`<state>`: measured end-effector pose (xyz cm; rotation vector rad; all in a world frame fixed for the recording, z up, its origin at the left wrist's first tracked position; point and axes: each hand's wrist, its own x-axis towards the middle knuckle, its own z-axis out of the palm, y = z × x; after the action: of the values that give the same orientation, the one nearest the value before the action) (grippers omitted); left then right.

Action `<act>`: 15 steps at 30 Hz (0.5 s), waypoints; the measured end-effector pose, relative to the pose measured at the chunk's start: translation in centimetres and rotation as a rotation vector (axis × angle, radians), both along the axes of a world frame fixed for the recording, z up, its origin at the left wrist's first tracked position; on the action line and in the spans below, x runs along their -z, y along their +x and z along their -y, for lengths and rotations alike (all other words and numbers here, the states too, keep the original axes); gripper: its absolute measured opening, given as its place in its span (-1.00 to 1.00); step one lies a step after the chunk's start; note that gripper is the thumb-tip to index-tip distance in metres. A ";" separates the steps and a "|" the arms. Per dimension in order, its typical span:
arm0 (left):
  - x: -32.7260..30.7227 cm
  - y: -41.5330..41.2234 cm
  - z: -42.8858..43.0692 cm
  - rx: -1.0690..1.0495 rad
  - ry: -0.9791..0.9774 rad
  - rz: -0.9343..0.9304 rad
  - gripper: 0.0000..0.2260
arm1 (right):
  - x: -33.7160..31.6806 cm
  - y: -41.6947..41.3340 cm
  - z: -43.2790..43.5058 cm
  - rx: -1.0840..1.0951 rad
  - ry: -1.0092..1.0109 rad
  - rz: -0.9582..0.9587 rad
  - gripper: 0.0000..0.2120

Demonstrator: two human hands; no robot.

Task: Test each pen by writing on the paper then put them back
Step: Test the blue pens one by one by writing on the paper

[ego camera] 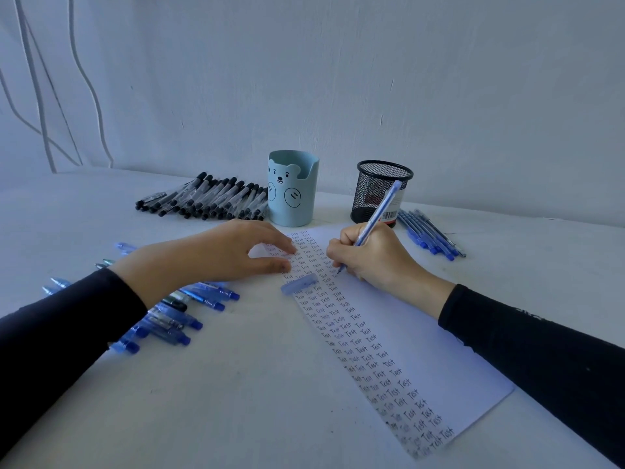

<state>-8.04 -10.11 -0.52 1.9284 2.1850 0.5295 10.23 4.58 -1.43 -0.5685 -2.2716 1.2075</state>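
Nearest us, the sheet of paper [422, 350] runs slantwise over the white table [220, 401]. Its left strip is filled with columns of the handwritten word "Test" that lead up toward the grip.

Left of the grip and nearer us, a heap of blue pens [189, 313] lies on the table, partly under the dark left sleeve.

The right hand [375, 262] has its fingers curled tightly round a blue pen [378, 211]. The pen's tip touches the paper at the edge of the written columns and its barrel slants up and away. Just left of the tip and slightly nearer, the pen cap [299, 283] lies loose on the paper. Further left, the left hand [216, 252] is spread with relaxed fingers, its fingertips pressing on the sheet's far left corner and holding nothing.

Beyond the grip stands a black mesh cup [380, 191]. A red and white barcode label shows low on it, and we cannot tell whether that sits inside or on the mesh. Left of it stands a pale blue bear cup [292, 189], whose inside we cannot see.

Right of the mesh cup lie several more blue pens [429, 235]. Left of the bear cup lies a row of black-capped pens [209, 201], close to the wall.
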 end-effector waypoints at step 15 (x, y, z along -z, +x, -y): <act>0.0 0.1 0.0 -0.005 -0.001 -0.015 -0.55 | 0.3 -0.1 -0.5 0.037 -0.044 -0.078 -0.65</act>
<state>-7.96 -10.10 -0.57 1.9331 2.1995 0.5165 10.14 5.08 -1.69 -0.5670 -2.1650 1.2428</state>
